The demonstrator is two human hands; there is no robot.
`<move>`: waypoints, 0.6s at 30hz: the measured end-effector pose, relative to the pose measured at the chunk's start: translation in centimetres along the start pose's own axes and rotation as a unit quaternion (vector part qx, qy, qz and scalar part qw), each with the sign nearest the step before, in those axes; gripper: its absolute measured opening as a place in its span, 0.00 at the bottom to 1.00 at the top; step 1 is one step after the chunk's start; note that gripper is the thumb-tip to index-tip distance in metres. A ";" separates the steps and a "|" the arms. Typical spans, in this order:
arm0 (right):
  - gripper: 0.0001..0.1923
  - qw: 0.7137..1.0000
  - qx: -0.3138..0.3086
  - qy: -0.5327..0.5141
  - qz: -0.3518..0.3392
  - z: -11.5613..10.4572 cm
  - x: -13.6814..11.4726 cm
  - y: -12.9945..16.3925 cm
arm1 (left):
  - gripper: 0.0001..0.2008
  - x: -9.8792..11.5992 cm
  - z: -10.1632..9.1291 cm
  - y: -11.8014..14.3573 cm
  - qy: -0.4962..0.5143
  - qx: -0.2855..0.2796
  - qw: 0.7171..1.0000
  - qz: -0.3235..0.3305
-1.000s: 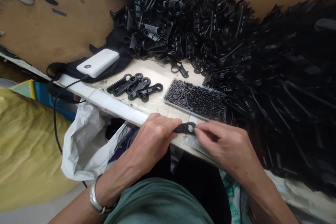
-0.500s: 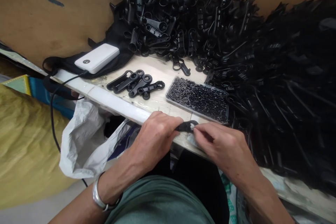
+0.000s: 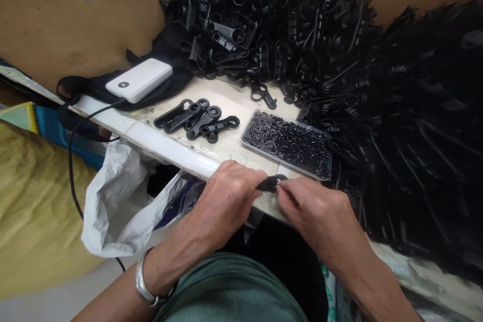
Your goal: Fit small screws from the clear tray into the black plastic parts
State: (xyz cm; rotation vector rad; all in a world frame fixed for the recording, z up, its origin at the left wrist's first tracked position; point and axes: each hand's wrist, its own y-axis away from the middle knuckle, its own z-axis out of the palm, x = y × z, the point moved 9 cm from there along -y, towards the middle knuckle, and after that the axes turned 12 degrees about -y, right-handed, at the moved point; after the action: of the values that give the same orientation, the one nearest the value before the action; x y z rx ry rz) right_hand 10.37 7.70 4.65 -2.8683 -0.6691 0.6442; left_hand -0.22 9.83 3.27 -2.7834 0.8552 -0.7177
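Observation:
My left hand (image 3: pixel 236 188) is closed around one end of a black plastic handle part (image 3: pixel 270 182), held just over the table's front edge. At the part's ringed end, the fingertips of my right hand (image 3: pixel 315 204) are pinched together against it. Whether a small piece sits between those fingertips is hidden. Just beyond my hands lies a shallow clear tray (image 3: pixel 247 146) filled with tiny black and dark metallic pieces. Several similar black handle parts (image 3: pixel 198 119) lie in a small group on the table, left of the tray.
A large heap of black plastic parts (image 3: pixel 279 55) covers the back and right of the table (image 3: pixel 222 153). On a black cloth at left rests a white power bank (image 3: pixel 139 80) with a black cable (image 3: pixel 71 176). An opened white sack (image 3: pixel 109 211) hangs below the front edge.
Both hands stay on the same black part, which has tilted slightly, so its ring opening shows less. My right fingertips have shifted a little against it. The view has moved slightly.

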 end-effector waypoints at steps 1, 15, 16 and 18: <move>0.12 1.000 -0.007 0.006 0.000 0.2 -0.2 0.0 | 0.05 0.0 0.1 0.0 0.002 -0.001 1.000 -0.001; 0.13 0.962 -0.117 -0.181 0.169 0.7 2.7 -1.2 | 0.13 1.0 0.8 0.1 -0.025 -0.045 0.998 0.035; 0.13 0.959 -0.119 -0.186 0.176 0.7 2.9 -1.3 | 0.14 1.1 0.9 0.2 -0.037 -0.053 0.997 0.038; 0.13 0.958 -0.122 -0.185 0.183 0.8 2.9 -1.5 | 0.15 1.2 1.0 0.2 -0.055 -0.055 0.996 0.045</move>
State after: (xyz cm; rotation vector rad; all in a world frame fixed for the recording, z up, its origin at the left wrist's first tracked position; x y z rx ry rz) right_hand 11.84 10.37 3.15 -3.1626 -0.2628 1.2543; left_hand 1.08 8.98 2.81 -2.8279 1.0197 -0.5112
